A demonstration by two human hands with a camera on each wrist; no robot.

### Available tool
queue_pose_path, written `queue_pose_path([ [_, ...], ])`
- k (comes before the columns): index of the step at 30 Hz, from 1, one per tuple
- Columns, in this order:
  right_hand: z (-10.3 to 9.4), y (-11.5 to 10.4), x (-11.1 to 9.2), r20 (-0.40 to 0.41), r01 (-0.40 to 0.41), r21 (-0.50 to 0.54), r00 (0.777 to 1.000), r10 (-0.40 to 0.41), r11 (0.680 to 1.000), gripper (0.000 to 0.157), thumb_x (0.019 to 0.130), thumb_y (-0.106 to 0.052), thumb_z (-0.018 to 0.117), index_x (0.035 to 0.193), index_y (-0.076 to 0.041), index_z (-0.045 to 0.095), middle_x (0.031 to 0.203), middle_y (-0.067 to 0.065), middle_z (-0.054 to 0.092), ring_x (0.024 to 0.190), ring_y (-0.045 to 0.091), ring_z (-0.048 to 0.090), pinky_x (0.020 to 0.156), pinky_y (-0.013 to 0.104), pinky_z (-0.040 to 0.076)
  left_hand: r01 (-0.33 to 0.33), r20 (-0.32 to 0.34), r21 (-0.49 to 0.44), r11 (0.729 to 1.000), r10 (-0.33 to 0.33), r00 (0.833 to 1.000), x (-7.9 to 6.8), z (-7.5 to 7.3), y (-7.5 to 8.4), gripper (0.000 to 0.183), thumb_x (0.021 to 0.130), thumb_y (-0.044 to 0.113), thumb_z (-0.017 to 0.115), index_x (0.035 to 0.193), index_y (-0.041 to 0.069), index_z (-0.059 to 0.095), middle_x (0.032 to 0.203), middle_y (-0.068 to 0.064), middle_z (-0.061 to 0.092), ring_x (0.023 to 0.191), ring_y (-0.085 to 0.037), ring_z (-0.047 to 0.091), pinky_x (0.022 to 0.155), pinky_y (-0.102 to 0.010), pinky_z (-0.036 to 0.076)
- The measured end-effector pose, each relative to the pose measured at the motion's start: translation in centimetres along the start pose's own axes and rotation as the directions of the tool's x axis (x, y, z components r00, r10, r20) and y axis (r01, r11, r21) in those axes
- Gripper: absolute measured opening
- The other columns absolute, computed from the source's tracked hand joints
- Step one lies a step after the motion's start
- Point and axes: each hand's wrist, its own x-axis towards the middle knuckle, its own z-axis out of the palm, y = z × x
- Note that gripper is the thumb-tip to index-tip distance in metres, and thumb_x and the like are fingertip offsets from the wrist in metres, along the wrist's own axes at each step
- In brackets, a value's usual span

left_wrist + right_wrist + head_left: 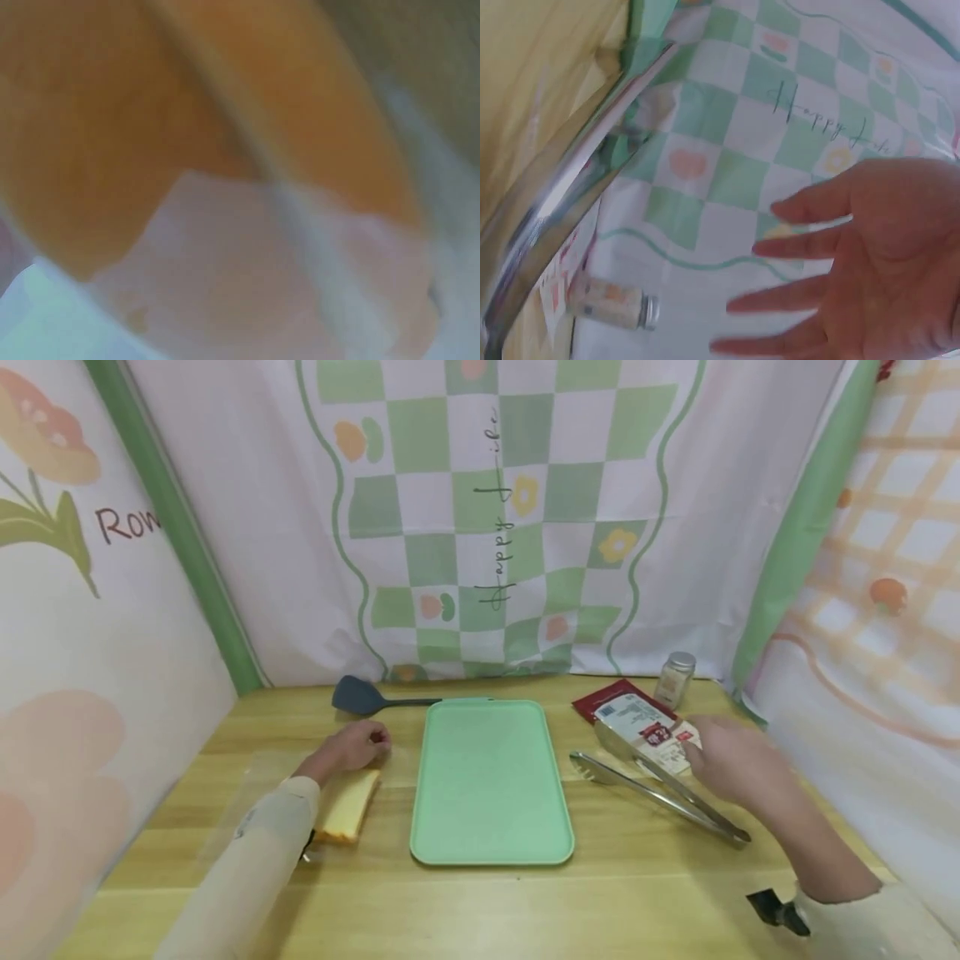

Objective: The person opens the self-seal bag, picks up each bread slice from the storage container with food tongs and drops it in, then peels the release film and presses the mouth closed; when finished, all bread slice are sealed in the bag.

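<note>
My left hand is just beyond the far end of a bread slice, fingers loosely curled with nothing visible in them. The sleeve covers part of the slice. Bread crust fills most of the left wrist view, blurred and very close. On the right, my right hand hovers by the metal tongs, empty. Its fingers are spread and straight in the right wrist view, apart from the tongs. The tongs stand with their arms apart, one tip overlapping a red and white packet.
A light green tray lies in the middle of the wooden table. Behind it, a dark spatula lies with its handle along the tray's far edge. A small lidded jar stands behind the packet. Printed curtains surround the table.
</note>
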Motion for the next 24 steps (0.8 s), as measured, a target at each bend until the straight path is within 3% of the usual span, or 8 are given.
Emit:
queue_pose_path([
  [3, -0.2, -2.4, -0.1, -0.023, 0.062, 0.176, 0.998, -0.059, 0.983, 0.043, 0.099, -0.022, 0.058, 0.128, 0.010, 0.055, 0.118, 0.033, 0.063, 0.102, 0.049, 0.062, 0.082, 0.060, 0.051, -0.009, -0.001, -0.018, 1.000, 0.009, 1.000, 0.0, -0.1, 0.0, 0.011, 0.100, 0.015, 0.059, 0.097, 0.008, 0.066, 0.098, -0.005, 0.066, 0.093, -0.022, 0.060, 0.086, -0.044, 0.049],
  [5, 0.0, -4.4, -0.1, -0.041, 0.105, 0.330, 0.994, -0.097, 0.938, 0.038, 0.099, -0.020, 0.060, 0.126, 0.006, 0.058, 0.118, 0.028, 0.065, 0.099, 0.042, 0.066, 0.080, 0.053, 0.055, -0.017, -0.001, -0.036, 0.999, 0.017, 1.000, 0.0, -0.1, 0.0, 0.011, 0.100, 0.015, 0.059, 0.098, 0.007, 0.066, 0.097, -0.006, 0.066, 0.092, -0.022, 0.060, 0.085, -0.044, 0.049],
  [7, 0.3, -6.4, 0.0, -0.036, 0.134, 0.478, 0.990, -0.133, 0.868, 0.034, 0.098, -0.017, 0.062, 0.125, 0.004, 0.060, 0.115, 0.024, 0.067, 0.094, 0.034, 0.069, 0.076, 0.045, 0.058, -0.037, -0.001, -0.044, 0.998, 0.037, 0.999, 0.1, -0.2, -0.1, 0.012, 0.100, 0.014, 0.059, 0.099, 0.005, 0.067, 0.097, -0.006, 0.066, 0.092, -0.022, 0.060, 0.085, -0.044, 0.050],
  [10, 1.5, -9.4, 0.8, 0.012, 0.133, 0.664, 0.982, -0.189, 0.736, 0.035, 0.096, -0.011, 0.064, 0.128, 0.002, 0.058, 0.110, 0.019, 0.070, 0.089, 0.028, 0.070, 0.074, 0.036, 0.059, -0.057, 0.005, -0.055, 0.997, 0.058, 0.998, 0.2, -0.2, -0.2, 0.012, 0.100, 0.012, 0.058, 0.099, 0.004, 0.067, 0.096, -0.007, 0.066, 0.092, -0.023, 0.060, 0.085, -0.044, 0.049],
  [14, 4.0, -13.9, 1.4, 0.176, -0.006, 0.831, 0.951, -0.254, 0.556, 0.042, 0.094, -0.013, 0.064, 0.134, -0.002, 0.054, 0.097, 0.014, 0.074, 0.075, 0.025, 0.070, 0.059, 0.028, 0.055, -0.065, 0.029, -0.083, 0.994, 0.068, 0.997, 0.6, -0.1, -0.3, 0.012, 0.100, 0.012, 0.058, 0.098, 0.004, 0.067, 0.095, -0.007, 0.066, 0.092, -0.021, 0.060, 0.085, -0.042, 0.049],
  [18, 7.0, -19.1, 0.7, 0.357, -0.220, 0.888, 0.884, -0.301, 0.405, 0.046, 0.093, -0.016, 0.065, 0.136, -0.005, 0.053, 0.087, 0.013, 0.074, 0.061, 0.024, 0.068, 0.045, 0.024, 0.047, -0.079, 0.056, -0.103, 0.992, 0.085, 0.995, 0.8, -0.2, -0.2, 0.012, 0.099, 0.012, 0.059, 0.097, 0.004, 0.066, 0.092, -0.005, 0.066, 0.089, -0.019, 0.059, 0.083, -0.039, 0.049],
  [20, 8.4, -21.6, 0.1, 0.406, -0.285, 0.889, 0.851, -0.332, 0.358, 0.046, 0.093, -0.017, 0.065, 0.136, -0.006, 0.053, 0.084, 0.013, 0.074, 0.056, 0.021, 0.066, 0.042, 0.022, 0.045, -0.068, 0.072, -0.105, 0.992, 0.076, 0.994, 0.8, -0.4, -0.1, 0.011, 0.098, 0.011, 0.059, 0.097, 0.003, 0.067, 0.091, -0.005, 0.067, 0.087, -0.019, 0.059, 0.081, -0.039, 0.049],
  [24, 10.6, -25.6, -0.5, 0.464, -0.362, 0.880, 0.797, -0.388, 0.308, 0.045, 0.093, -0.018, 0.063, 0.136, -0.008, 0.052, 0.081, 0.013, 0.074, 0.051, 0.014, 0.062, 0.039, 0.021, 0.042, -0.040, 0.121, -0.101, 0.994, 0.052, 0.991, 0.6, -0.5, 0.0, 0.014, 0.097, 0.011, 0.061, 0.101, 0.002, 0.070, 0.094, -0.004, 0.069, 0.089, -0.018, 0.061, 0.082, -0.040, 0.051],
])
